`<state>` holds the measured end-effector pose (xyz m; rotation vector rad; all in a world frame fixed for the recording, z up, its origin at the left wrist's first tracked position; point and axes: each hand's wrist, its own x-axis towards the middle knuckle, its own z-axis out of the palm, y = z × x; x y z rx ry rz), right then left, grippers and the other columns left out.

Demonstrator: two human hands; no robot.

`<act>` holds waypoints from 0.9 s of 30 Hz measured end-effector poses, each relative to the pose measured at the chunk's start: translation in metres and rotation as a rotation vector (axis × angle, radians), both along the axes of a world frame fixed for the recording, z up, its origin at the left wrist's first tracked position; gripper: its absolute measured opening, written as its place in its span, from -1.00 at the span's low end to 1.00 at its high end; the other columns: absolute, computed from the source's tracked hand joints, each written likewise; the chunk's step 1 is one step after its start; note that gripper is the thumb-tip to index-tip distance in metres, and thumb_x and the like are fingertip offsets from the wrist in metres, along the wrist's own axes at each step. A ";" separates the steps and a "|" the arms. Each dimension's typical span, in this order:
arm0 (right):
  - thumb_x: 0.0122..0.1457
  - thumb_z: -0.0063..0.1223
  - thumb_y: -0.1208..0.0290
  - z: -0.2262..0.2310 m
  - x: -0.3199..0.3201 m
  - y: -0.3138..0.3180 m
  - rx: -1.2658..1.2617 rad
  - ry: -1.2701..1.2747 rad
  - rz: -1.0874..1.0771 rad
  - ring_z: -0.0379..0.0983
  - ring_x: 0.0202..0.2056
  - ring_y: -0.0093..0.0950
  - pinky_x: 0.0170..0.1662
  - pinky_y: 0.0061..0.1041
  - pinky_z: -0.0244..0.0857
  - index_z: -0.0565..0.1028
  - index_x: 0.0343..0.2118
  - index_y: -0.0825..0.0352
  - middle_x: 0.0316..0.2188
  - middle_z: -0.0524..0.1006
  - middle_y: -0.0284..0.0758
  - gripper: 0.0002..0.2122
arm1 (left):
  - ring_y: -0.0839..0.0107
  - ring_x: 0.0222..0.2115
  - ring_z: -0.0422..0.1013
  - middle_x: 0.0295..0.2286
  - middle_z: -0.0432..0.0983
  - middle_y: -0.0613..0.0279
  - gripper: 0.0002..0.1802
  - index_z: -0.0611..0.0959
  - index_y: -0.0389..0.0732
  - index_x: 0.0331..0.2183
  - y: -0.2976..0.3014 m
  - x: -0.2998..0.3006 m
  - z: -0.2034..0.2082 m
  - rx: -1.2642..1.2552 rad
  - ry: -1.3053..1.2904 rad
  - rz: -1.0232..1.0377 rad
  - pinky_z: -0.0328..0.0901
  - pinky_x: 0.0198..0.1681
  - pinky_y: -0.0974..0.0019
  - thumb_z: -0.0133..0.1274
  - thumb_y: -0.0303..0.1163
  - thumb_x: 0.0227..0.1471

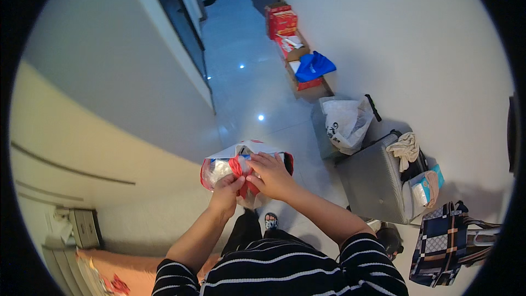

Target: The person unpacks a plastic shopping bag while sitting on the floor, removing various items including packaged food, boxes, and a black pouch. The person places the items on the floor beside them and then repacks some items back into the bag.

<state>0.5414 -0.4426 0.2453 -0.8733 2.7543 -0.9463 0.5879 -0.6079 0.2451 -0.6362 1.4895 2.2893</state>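
Note:
A plastic bag (218,168) with red edges and pale contents hangs in front of me at chest height, above the tiled floor. My left hand (226,192) grips the bag's red handles from below. My right hand (269,174) pinches the same red handles and the bag's top from the right. Both hands are close together at the bag's mouth. What is inside the bag is too crumpled to tell. My feet show below the bag.
A grey suitcase (371,183) with cloths on it stands to my right, beside a white plastic bag (346,121) and a checked tote bag (439,244). Red boxes (282,21) and a blue bag (313,66) line the right wall. A doorway is on the left.

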 end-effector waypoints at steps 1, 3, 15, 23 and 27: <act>0.09 -0.03 0.16 0.004 -0.019 0.008 0.004 0.018 -0.048 0.17 0.12 -0.19 0.15 0.10 -0.09 0.36 0.00 0.26 0.06 0.32 -0.20 -0.56 | 0.42 -0.31 0.41 -0.30 0.50 0.18 -0.79 0.52 -0.31 -0.21 0.003 -0.031 -0.003 0.013 -0.007 -0.037 0.27 -0.23 0.37 -0.09 -0.45 0.11; 0.04 0.04 0.14 0.000 -0.059 0.027 0.059 0.103 -0.132 0.18 0.12 -0.21 0.12 0.17 -0.11 0.38 -0.01 0.24 0.05 0.34 -0.24 -0.55 | 0.42 -0.25 0.39 -0.26 0.47 0.19 -0.76 0.50 -0.31 -0.16 0.019 -0.094 -0.008 0.136 -0.006 -0.096 0.27 -0.17 0.38 -0.10 -0.45 0.12; -0.11 0.07 0.41 -0.074 -0.317 0.105 0.086 0.104 -0.525 0.30 -0.06 -0.21 -0.02 -0.17 0.13 0.41 -0.09 0.38 -0.09 0.42 -0.18 -0.56 | 0.33 -0.17 0.32 -0.20 0.44 0.23 -0.72 0.47 -0.15 -0.13 0.137 -0.409 -0.081 0.418 -0.393 -0.344 0.13 -0.01 0.17 -0.10 -0.34 0.09; -0.06 0.04 0.39 -0.171 -0.515 0.206 -0.136 -0.304 -0.584 0.34 -0.08 -0.14 0.00 -0.20 0.19 0.39 -0.04 0.36 -0.14 0.45 -0.10 -0.56 | 0.30 -0.17 0.33 -0.21 0.45 0.22 -0.68 0.45 -0.14 -0.09 0.246 -0.601 -0.179 0.372 -0.495 -0.299 0.18 -0.01 0.17 -0.14 -0.26 0.13; -0.02 0.02 0.31 -0.267 -0.584 0.252 -0.206 -0.429 -0.601 0.33 -0.05 -0.13 0.03 -0.22 0.18 0.40 -0.06 0.34 -0.10 0.44 -0.09 -0.58 | 0.33 -0.08 0.26 -0.12 0.38 0.19 -0.70 0.43 -0.08 -0.08 0.286 -0.675 -0.266 0.408 -0.649 -0.334 0.12 0.02 0.18 -0.16 -0.25 0.16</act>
